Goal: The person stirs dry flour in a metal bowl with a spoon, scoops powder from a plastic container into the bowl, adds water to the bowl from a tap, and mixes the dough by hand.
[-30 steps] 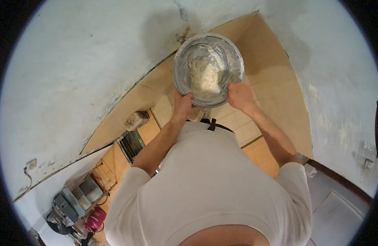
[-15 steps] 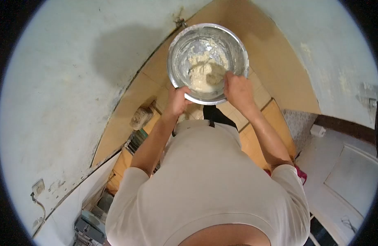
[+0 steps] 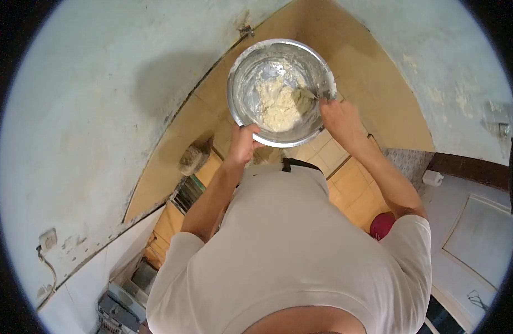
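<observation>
A round metal bowl (image 3: 237, 72) is held out in front of me, tilted so its inside shows. Pale, lumpy dough (image 3: 280, 108) lies in its lower middle, with smears up the walls. My left hand (image 3: 244, 145) grips the near left rim, thumb over the edge. At the right side of the bowl my right hand (image 3: 339, 118) is closed round a utensil (image 3: 307, 93), whose end reaches into the dough; its handle is hidden in the fist.
Pale walls with a tan tiled lower band (image 3: 373, 72) meet beyond the bowl. A stone-like block (image 3: 193, 160) sits on the floor at left, near a grate (image 3: 187, 193). A dark red object (image 3: 382, 225) is by my right elbow.
My right hand has moved right toward the rim, drawing the utensil into sight at the dough's right side. The view has turned, and my left hand keeps its hold on the bowl.
</observation>
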`<state>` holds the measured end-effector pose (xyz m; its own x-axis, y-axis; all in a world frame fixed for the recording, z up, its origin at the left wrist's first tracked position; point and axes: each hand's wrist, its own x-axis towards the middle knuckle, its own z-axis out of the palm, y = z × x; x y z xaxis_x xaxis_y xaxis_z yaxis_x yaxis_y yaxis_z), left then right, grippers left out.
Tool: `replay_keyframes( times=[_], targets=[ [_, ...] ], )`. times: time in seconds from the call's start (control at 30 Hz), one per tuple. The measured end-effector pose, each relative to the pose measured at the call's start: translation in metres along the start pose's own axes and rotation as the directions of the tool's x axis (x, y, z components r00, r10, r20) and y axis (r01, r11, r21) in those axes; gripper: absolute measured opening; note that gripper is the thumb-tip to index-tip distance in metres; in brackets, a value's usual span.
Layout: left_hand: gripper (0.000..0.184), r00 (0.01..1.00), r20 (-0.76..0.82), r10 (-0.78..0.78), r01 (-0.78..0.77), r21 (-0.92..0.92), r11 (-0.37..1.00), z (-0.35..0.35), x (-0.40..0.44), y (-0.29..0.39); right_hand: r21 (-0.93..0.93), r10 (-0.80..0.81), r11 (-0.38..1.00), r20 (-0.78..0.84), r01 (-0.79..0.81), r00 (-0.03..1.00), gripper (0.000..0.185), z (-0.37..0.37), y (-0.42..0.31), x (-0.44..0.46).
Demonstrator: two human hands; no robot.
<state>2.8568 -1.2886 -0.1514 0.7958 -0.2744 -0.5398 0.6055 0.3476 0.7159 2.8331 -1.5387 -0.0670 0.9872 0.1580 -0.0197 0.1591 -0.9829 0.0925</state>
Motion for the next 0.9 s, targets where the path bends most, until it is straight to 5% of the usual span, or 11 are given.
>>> replay_keyframes(
  times=[0.3,0.4,0.5,0.6,0.7,0.8,0.9],
  targets=[
    [0.055,0.986,-0.167,0.025,-0.024,0.005,1.000,0.020,0.000,-0.024,0.231,-0.295,0.933,0.055,0.276,0.954,0.014,0.026,-0.007,-0.024],
    [0.054,0.986,-0.168,-0.002,-0.005,-0.043,0.999,0.018,0.010,-0.039,0.115,-0.301,0.951,0.145,0.286,0.942,0.014,0.048,0.025,-0.027],
    [0.046,0.969,-0.245,-0.029,0.017,-0.052,0.998,0.022,0.008,-0.040,0.057,-0.184,0.981,-0.043,0.186,0.982,0.013,0.065,0.047,-0.008],
    [0.041,0.961,-0.276,-0.008,-0.003,-0.039,0.999,0.022,0.002,-0.031,0.118,-0.190,0.974,-0.015,0.191,0.982,0.009,0.045,0.030,0.024],
    [0.037,0.970,-0.244,-0.016,0.021,0.019,1.000,0.013,0.003,-0.032,0.232,-0.371,0.902,-0.022,0.365,0.928,0.008,0.034,0.007,0.019],
    [0.037,0.975,-0.218,-0.033,0.035,0.005,0.999,0.017,0.004,-0.030,0.153,-0.363,0.927,0.131,0.343,0.922,0.012,0.035,0.023,0.007],
    [0.043,0.966,-0.260,-0.014,0.005,-0.036,0.999,0.036,-0.011,-0.023,0.073,-0.321,0.944,-0.046,0.323,0.946,0.012,0.034,0.041,0.013]
  ],
)
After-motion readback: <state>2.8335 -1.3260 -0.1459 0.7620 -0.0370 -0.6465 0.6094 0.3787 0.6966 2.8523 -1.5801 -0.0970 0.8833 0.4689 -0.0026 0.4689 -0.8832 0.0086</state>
